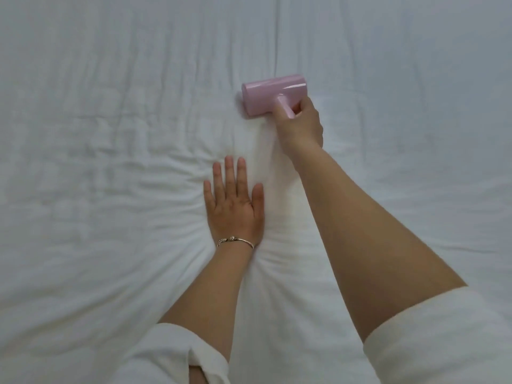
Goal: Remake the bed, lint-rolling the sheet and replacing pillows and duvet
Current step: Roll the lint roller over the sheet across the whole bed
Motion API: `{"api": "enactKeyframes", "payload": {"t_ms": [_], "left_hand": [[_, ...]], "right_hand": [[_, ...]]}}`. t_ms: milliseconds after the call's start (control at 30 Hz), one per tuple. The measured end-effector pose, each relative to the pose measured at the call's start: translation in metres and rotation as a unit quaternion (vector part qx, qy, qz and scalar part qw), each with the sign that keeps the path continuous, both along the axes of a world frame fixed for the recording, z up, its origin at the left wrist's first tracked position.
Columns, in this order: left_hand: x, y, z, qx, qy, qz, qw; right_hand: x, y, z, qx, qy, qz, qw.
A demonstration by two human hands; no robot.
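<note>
A white wrinkled sheet (110,134) fills the whole view. My right hand (300,126) grips the short handle of a pink lint roller (270,94), whose drum lies on the sheet above centre. My left hand (234,203) presses flat on the sheet, fingers straight and together, below and to the left of the roller. Creases radiate outward from under this palm. A thin bracelet sits on the left wrist. No pillows or duvet are in view.
A long vertical crease (275,37) runs up the sheet beyond the roller. White sleeves (443,342) are rolled up on both forearms. Wrinkled sheet extends to every edge of the frame.
</note>
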State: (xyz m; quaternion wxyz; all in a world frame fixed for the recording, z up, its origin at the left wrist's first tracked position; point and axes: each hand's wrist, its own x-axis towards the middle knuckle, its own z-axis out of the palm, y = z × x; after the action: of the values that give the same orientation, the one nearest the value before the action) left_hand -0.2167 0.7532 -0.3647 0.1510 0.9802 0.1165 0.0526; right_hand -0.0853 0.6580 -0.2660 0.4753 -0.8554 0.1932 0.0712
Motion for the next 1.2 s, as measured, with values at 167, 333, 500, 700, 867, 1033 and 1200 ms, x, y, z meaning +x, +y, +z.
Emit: {"api": "enactKeyframes", "payload": {"t_ms": [167, 333, 500, 700, 867, 1033, 1200], "left_hand": [[0.001, 0.002, 0.003, 0.008, 0.008, -0.008, 1.0], [-0.003, 0.008, 0.024, -0.015, 0.052, -0.019, 0.998], [-0.02, 0.013, 0.046, -0.01, 0.124, -0.066, 0.99], [-0.089, 0.004, 0.049, 0.039, 0.132, -0.068, 0.988], [-0.149, -0.007, 0.048, 0.021, 0.124, -0.068, 0.99], [-0.218, -0.013, 0.046, 0.016, 0.107, -0.077, 0.991], [-0.293, -0.022, 0.043, 0.025, 0.095, -0.078, 0.992]], "right_hand": [[-0.047, -0.009, 0.002, 0.014, 0.015, -0.034, 0.999], [-0.106, -0.018, 0.013, -0.005, 0.042, -0.037, 0.998], [-0.163, -0.028, 0.02, -0.005, 0.069, -0.042, 0.997], [-0.245, -0.043, 0.021, -0.014, 0.102, -0.057, 0.993], [-0.306, -0.055, 0.023, -0.01, 0.119, -0.072, 0.99], [-0.377, -0.069, 0.026, 0.012, 0.128, -0.092, 0.987], [-0.466, -0.084, 0.028, 0.014, 0.137, -0.105, 0.985]]}}
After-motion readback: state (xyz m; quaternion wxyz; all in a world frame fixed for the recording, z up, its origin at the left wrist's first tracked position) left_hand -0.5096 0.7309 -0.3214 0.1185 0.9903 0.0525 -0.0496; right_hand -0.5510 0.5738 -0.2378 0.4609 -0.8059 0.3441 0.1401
